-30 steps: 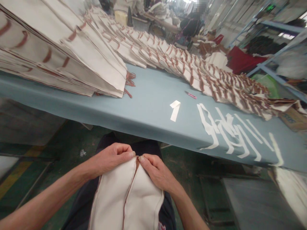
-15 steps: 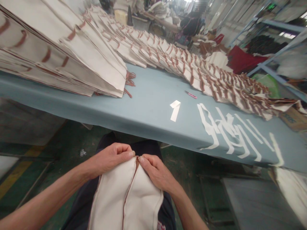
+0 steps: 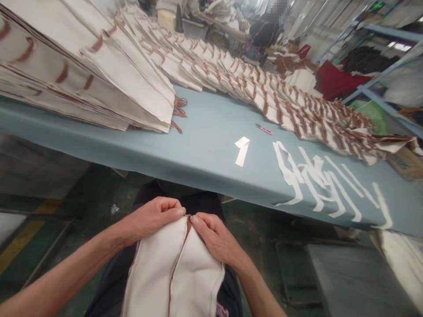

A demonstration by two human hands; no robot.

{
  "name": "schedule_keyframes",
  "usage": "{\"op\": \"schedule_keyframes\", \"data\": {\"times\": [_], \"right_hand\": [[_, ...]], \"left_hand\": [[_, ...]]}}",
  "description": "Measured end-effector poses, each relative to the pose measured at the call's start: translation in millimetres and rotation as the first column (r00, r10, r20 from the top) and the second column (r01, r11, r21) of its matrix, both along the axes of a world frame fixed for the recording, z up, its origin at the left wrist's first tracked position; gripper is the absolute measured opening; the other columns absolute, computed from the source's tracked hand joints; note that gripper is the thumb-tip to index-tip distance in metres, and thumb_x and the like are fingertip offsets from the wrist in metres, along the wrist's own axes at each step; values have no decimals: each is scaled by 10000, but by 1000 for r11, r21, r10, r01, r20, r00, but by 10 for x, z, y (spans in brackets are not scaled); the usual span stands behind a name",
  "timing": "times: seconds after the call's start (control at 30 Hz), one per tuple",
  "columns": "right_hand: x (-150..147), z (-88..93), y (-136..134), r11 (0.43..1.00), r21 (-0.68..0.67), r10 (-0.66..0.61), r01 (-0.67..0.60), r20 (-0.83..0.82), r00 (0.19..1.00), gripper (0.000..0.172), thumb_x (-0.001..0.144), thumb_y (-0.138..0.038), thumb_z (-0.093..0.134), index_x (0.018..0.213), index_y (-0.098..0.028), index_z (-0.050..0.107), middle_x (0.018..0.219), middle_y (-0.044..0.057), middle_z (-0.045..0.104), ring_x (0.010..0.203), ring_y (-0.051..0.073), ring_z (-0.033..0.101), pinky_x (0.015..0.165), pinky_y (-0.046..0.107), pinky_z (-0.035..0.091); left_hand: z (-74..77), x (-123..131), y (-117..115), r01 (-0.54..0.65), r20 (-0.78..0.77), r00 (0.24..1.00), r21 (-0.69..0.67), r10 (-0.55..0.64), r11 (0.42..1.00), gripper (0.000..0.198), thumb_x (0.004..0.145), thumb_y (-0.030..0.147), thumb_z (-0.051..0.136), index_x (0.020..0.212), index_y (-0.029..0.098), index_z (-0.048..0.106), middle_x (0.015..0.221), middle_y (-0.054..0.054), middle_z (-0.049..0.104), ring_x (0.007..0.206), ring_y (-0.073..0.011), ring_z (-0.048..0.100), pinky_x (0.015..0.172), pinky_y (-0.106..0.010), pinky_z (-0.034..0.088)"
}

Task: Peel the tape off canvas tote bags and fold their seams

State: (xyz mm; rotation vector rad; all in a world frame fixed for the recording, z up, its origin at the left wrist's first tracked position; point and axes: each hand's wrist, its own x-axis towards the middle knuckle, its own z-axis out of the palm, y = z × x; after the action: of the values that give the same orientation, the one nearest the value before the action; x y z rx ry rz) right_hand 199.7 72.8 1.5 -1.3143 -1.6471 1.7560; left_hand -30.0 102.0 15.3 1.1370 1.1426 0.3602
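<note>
Across my lap lies a cream fabric piece with a brown-edged seam running down its middle. My left hand pinches its top edge just left of the seam, thumb on top. On the other side of the seam, my right hand grips the same edge between thumb and curled fingers. The fingertips of both hands almost meet, and a bit of brown lining shows in the small gap between them. The lower end of the piece runs out of view.
A blue-grey table stands ahead. On it are a tall stack of cream panels, long rows of brown-edged pieces, a pink cutter and white strips, some hanging over the edge. A blue shelf rack rises at right.
Both hands keep the same hold on the cream fabric piece. Only a very slight shift of the camera view shows.
</note>
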Motion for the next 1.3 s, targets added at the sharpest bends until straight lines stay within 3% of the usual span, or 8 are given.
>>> {"op": "schedule_keyframes", "data": {"times": [0.5,0.73,1.3], "right_hand": [[-53,-128,-68,1000,10,-13,13,17,1000,586,1101,-730,460,764,-252,422,746,-52,349,689,146,323,618,309,275],[-53,-149,-84,1000,12,-4,4,21,1000,576,1106,-714,465,763,-254,409,741,-57,338,682,143,322,611,308,269],[-59,-120,-73,1000,-4,-10,10,22,1000,617,1092,-771,476,760,-253,422,739,-53,352,688,147,333,616,301,281]], "left_hand": [[-122,-22,-59,-85,22,996,-98,87,992,802,645,982,789,765,220,571,711,61,467,663,-141,332,582,-240,300],[-100,-11,-76,-121,21,992,-133,125,984,846,559,1016,806,731,230,544,699,69,449,656,-138,318,582,-246,285],[-142,-20,-94,-154,49,985,-178,165,972,852,562,995,860,741,231,527,703,74,453,649,-127,319,577,-235,288]]}}
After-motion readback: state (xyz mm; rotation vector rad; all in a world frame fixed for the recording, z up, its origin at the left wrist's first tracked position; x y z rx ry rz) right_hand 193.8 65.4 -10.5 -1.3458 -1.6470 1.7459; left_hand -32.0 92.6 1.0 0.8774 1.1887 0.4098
